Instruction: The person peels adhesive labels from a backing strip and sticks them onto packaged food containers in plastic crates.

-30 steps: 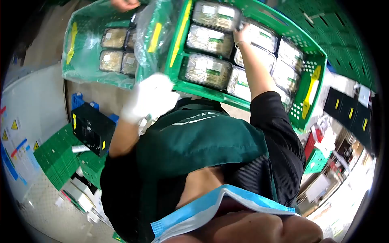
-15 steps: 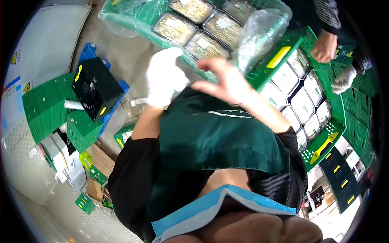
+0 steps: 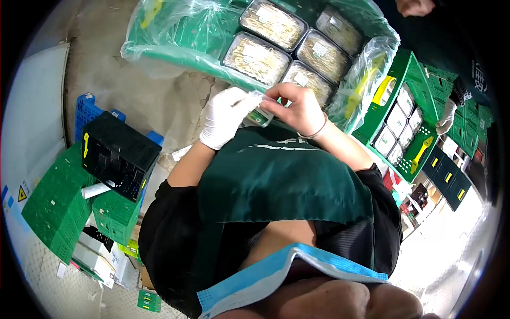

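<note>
My left hand (image 3: 226, 116), in a white glove, is closed with its fingertips on a small piece of clear film. Bare and pinched, my right hand (image 3: 300, 110) grips the same film from the other side. A green and white label (image 3: 258, 117) shows just below my fingers, in front of my apron. Beyond my hands is a green crate (image 3: 204, 61) lined with clear plastic; several black trays of pale sprouts (image 3: 272, 24) lie in it under film.
At the right, another green crate (image 3: 383, 139) holds several labelled packs (image 3: 397, 120). A co-worker's gloved hand (image 3: 447, 117) is at its far side; their bare hand (image 3: 414, 6) is at the top. Lower left stand a black crate (image 3: 114, 154) and green crates (image 3: 56, 196).
My right hand has come from the packs at the right to meet my left hand, and both now pinch film. The view has turned towards the lined crate.
</note>
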The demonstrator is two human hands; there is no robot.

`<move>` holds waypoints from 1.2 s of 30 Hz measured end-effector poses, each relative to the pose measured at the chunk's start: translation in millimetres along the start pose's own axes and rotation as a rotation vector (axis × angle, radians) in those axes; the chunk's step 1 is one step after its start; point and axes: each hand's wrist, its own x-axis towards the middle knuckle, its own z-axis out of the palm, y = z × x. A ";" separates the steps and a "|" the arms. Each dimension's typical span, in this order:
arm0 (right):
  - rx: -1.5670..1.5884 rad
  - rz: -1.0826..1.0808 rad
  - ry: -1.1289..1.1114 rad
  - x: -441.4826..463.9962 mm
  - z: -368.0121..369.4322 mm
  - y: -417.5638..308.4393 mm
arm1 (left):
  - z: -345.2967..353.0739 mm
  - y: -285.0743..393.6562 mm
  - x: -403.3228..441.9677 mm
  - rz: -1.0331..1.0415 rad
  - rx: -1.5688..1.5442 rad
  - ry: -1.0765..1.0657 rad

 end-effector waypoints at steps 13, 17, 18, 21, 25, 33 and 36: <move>-0.894 0.005 0.454 156.2 -26.8 211.8 | -66.4 -34.2 -22.2 -0.300 -0.370 0.399; -0.978 0.079 0.678 133.2 -37.1 175.4 | -53.9 -23.5 -9.7 -0.217 -0.267 0.290; -0.464 0.101 0.345 119.2 -36.4 141.0 | -45.9 -9.1 -2.6 -0.208 -0.384 0.263; 0.349 -0.053 -0.248 69.1 -18.7 47.6 | -35.7 -3.4 8.2 -0.079 -0.452 0.235; 0.009 -0.279 -0.100 53.0 -5.6 14.3 | -46.9 -7.5 8.9 -0.204 -0.066 0.017; -0.164 -0.055 0.210 65.7 -27.8 29.7 | -42.2 -8.1 2.5 -0.147 0.010 0.004; -0.318 0.115 0.142 99.8 -55.3 116.2 | -66.7 -32.9 -23.8 -0.218 -0.319 0.140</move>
